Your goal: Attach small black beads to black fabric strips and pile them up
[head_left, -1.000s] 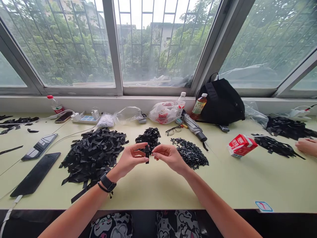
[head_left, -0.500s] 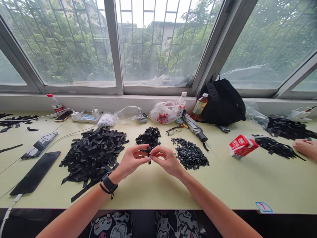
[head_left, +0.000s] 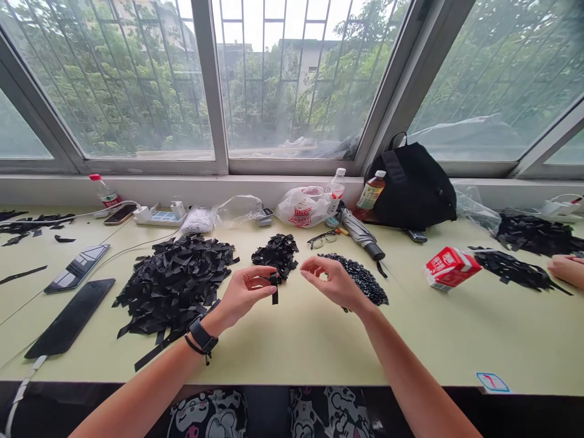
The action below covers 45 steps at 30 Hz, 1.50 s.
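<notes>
Strips (head_left: 176,283), black and short, lie in a broad heap at the left of the desk (head_left: 292,347). Next comes the left hand (head_left: 249,292), its grip pinching one black strip (head_left: 274,294) between thumb and fingers, raised in front of a smaller black heap (head_left: 277,254). To work it well, hold that strip lightly near its upper part, its free end hanging straight and the wrist quiet, so that the other hand always meets it in the same place. To its right, the right hand (head_left: 337,281) hangs with curled fingers, partly covering a pile of small dark pieces (head_left: 367,281); whether its grip is closed on anything I cannot tell. Pieces this small are best taken singly, with the fingertips, from the pile's near edge.

Against half a second ago, the left hand has barely shifted, and more of the strip shows below its fingers. The right hand, then touching the strip, has drawn off to the right. Farther right, the carton (head_left: 449,269) stands as it did.
</notes>
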Available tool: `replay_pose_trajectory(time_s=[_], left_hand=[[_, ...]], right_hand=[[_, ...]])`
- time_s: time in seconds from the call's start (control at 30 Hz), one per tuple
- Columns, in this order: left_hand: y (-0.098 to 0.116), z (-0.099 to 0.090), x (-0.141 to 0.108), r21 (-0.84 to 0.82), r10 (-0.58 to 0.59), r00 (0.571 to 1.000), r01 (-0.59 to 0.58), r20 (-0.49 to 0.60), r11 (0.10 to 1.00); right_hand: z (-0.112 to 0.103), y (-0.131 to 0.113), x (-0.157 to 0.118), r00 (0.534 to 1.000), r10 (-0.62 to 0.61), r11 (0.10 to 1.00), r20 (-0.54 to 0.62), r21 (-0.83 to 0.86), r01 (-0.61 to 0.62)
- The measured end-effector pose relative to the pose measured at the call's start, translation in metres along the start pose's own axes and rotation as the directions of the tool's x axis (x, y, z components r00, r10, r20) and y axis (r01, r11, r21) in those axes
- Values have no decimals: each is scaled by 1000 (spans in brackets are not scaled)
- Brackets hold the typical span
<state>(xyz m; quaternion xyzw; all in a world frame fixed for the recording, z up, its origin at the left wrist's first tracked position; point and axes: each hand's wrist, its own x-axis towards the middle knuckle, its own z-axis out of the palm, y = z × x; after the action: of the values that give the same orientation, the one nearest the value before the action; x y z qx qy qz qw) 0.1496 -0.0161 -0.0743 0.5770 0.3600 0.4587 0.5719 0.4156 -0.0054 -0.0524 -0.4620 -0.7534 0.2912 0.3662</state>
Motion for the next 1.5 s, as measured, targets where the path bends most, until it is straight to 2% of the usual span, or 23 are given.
replay_pose_trajectory(time_s=[0.1, 0.23, 0.37, 0.57, 0.7, 0.8, 0.9, 0.97, 1.1, 1.23, 1.5], left_hand=[[0, 0, 0, 9, -7, 1000, 7, -14, 1000], [-1, 0, 1, -40, 13, 1000, -14, -25, 999], [-1, 0, 1, -73, 26, 999, -28, -27, 997], [-1, 0, 1, -75, 33, 999, -34, -19, 997], [-2, 1, 0, -60, 31, 999, -32, -13, 998], [-2, 2, -1, -49, 26, 1000, -27, -12, 998], [-2, 4, -1, -33, 40, 999, -41, -2, 999], [-3, 4, -1, -7, 62, 998, -61, 6, 998], [-6, 6, -2, 38, 99, 995, -100, 12, 994], [-7, 7, -2, 29, 108, 994, -109, 25, 994], [-9, 6, -1, 57, 104, 995, -104, 1, 993]], right_hand=[[-30, 20, -2, 997, 74, 950, -27, -303, -78], [-44, 38, -7, 982, 185, 877, 48, -460, -143], [-40, 42, -8, 973, 225, 851, 49, -497, -171], [-36, 48, -9, 966, 256, 881, 31, -419, -220], [-35, 44, -8, 979, 204, 888, -6, -421, -188], [-27, 29, -5, 993, 105, 944, -57, -309, -118], [-7, 13, 0, 998, 32, 999, -59, -35, -34], [12, 5, 2, 1000, -4, 987, -6, 163, 4], [45, -2, 1, 997, 20, 897, 79, 439, -53], [58, -6, -1, 992, 48, 829, 116, 549, -104], [56, -11, -1, 983, 103, 753, 155, 633, -179]])
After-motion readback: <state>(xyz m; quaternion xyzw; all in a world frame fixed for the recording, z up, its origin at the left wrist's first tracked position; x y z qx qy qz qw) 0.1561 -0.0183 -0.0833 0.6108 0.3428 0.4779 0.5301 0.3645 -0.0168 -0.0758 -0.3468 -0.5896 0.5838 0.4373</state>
